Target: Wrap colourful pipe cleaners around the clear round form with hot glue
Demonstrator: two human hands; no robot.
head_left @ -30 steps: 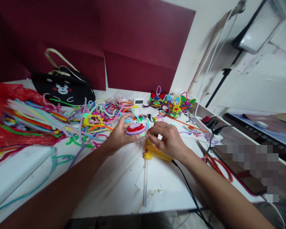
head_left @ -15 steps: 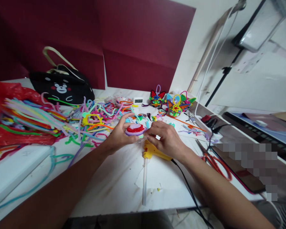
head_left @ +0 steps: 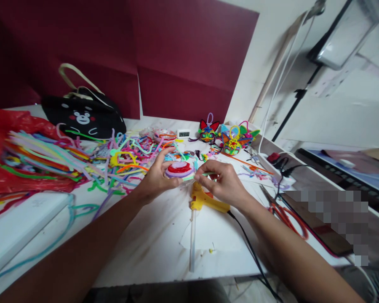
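My left hand is closed around the left side of a small oval pipe-cleaner piece, red in the middle with a lilac rim. At its right edge, the thumb and fingers of my right hand pinch a pale green pipe cleaner. Part of that strand is hidden by my fingers. Just below both hands lies a yellow hot glue gun on the table, a long glue stick jutting from it towards me.
Loose pipe cleaners heap up on the left beside a red plastic bag and a white box. Finished colourful masks stand at the back. Orange-handled scissors and a phone lie right; the glue gun's black cord crosses the front edge.
My right hand has shifted slightly and its fingers have opened out a little, so the pale green strand shows more. The oval piece stays in my left hand, nearly still.
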